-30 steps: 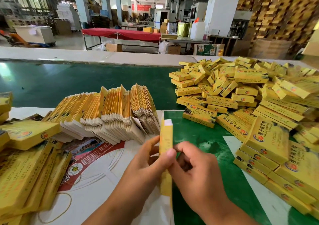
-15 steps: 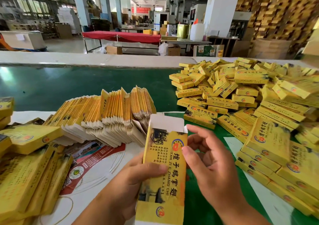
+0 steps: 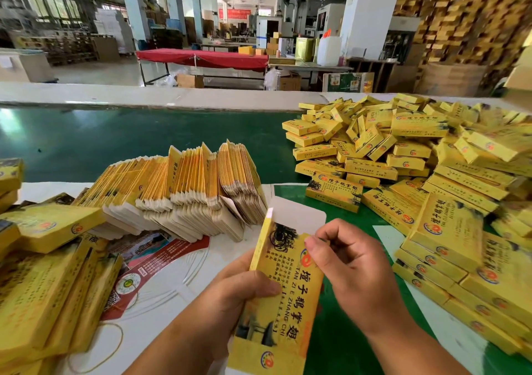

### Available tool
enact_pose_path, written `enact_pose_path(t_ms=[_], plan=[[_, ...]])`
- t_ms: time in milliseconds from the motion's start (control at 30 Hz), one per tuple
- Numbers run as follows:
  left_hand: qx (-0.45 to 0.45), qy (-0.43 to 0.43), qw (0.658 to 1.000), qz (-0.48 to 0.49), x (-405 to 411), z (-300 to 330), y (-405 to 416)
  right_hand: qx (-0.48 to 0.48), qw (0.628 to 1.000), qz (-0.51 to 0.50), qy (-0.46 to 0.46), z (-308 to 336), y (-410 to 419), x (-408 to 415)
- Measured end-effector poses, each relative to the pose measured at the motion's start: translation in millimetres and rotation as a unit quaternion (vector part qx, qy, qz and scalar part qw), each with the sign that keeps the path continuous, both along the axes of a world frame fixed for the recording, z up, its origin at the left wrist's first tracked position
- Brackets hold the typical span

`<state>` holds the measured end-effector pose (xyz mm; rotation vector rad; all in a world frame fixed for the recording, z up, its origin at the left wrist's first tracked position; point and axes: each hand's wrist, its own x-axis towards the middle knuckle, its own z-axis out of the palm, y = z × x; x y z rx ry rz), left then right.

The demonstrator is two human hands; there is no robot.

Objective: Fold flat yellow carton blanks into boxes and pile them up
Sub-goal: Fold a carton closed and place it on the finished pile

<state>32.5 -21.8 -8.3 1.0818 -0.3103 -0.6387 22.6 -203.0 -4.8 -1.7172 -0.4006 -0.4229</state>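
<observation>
Your left hand (image 3: 230, 294) grips the carton (image 3: 283, 294) from its left side, thumb pressed across the printed face. Your right hand (image 3: 354, 268) curls at its upper right edge, fingertips pinching there; both forearms reach in from below.

The carton (image 3: 283, 294) ran off the bottom edge, so its lower flap could not be seen. The left hand (image 3: 230, 297) showed only a thumb across the printed face; its other fingers lay hidden behind the carton. The right hand (image 3: 354, 271) covered the carton's right edge. The pile of folded boxes (image 3: 426, 173) was cut by the right edge, and the stack at the left (image 3: 43, 288) by the left edge, its print blurred.
</observation>
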Motion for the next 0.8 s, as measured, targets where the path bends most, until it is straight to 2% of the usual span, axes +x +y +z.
enact_pose_path(t_ms=[67,133,233,800], plan=[[0.043,-0.072,0.994,0.067,2,-1,-1,-0.013,1.000,-0.007,0.000,-1,-1,1],[0.042,-0.137,0.978,0.149,5,0,-2,-0.015,1.000,-0.013,0.007,-2,-2,3],[0.025,-0.174,0.963,0.206,9,1,-2,-0.025,0.999,-0.022,0.009,-2,-2,4],[0.089,-0.224,0.962,0.130,11,-2,3,0.004,0.999,-0.032,0.036,-1,2,0]])
